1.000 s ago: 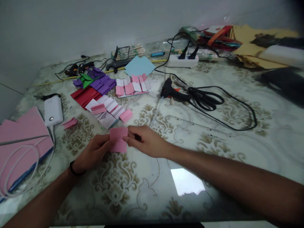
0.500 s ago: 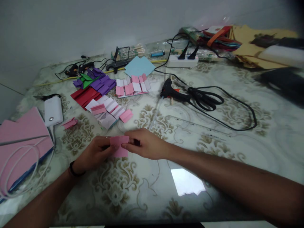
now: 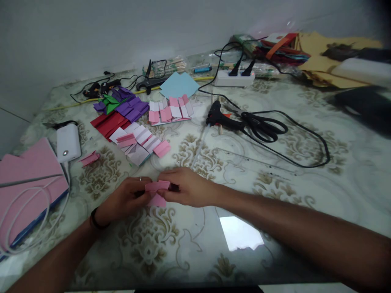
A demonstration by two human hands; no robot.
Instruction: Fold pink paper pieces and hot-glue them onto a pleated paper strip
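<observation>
A small piece of pink paper [image 3: 158,199] is pinched between my two hands over the patterned table cover. Its top edge is folded over toward me. My left hand [image 3: 130,197] grips its left side, with a ring on one finger. On the right side, my right hand [image 3: 186,187] is closed on the same paper, thumb in front. Beyond them lie folded pink and white paper pieces [image 3: 139,142] and a second folded pink and white group [image 3: 171,110]. A single folded pink strip [image 3: 90,158] rests left of my left hand.
A black glue gun [image 3: 224,118] with a coiled cord lies beyond my right hand. A white power strip [image 3: 234,79] stands behind it. At left are a white power bank [image 3: 69,142] with its cable and pink sheets [image 3: 33,175]. Purple folded paper [image 3: 132,108] lies farther back.
The pink paper's top edge, flat before, is now folded down toward me. Both hands have shifted slightly right and nearer, closing in on each other.
</observation>
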